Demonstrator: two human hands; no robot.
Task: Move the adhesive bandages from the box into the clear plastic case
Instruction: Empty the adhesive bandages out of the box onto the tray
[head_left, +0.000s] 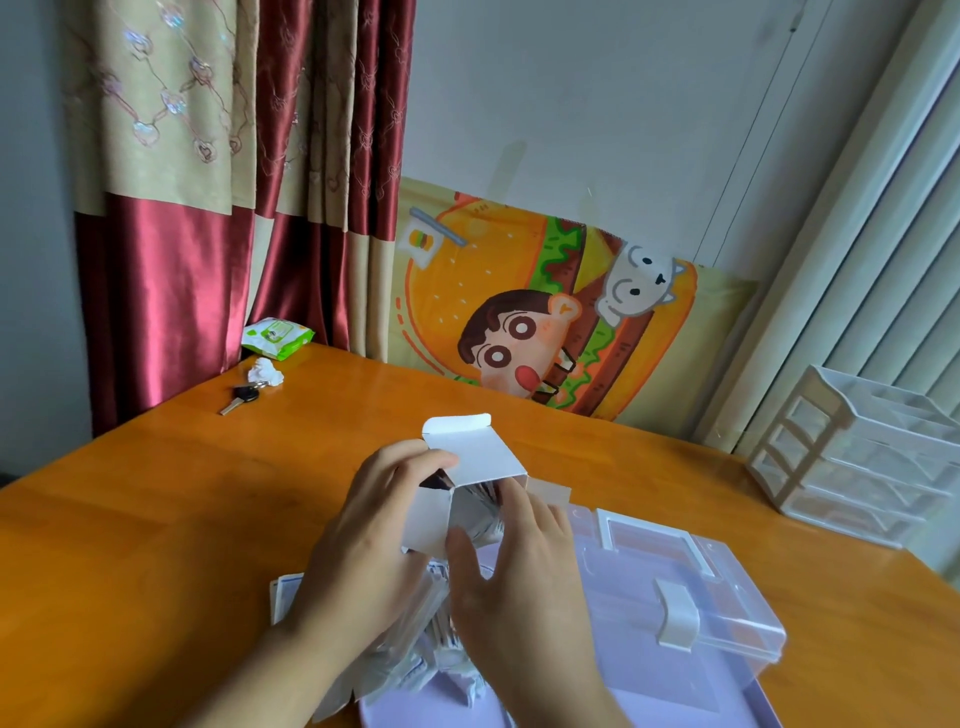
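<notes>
On the orange worktop (156, 519), left hand (363, 551) grasps the light, crushable box (467, 462); right hand (519, 571) pinches thin, slippery bandages (483, 512) at its mouth.

Surface (156, 519): orange-brown wood, smooth, glossy, showing window glare. Box (475, 457): thin white card, matt inside its flaps. Bandages (415, 660): paper wrappers, white, slightly creased. Clear plastic case (675, 587): transparent, smooth plastic with white opaque latch. Drawer unit (857, 457): translucent and white plastic. Curtain (171, 208): satin-sheen cloth, maroon and beige, embroidered. Key (239, 400): metal blade, black head. Wipes pack (278, 338): glossy film.
</notes>
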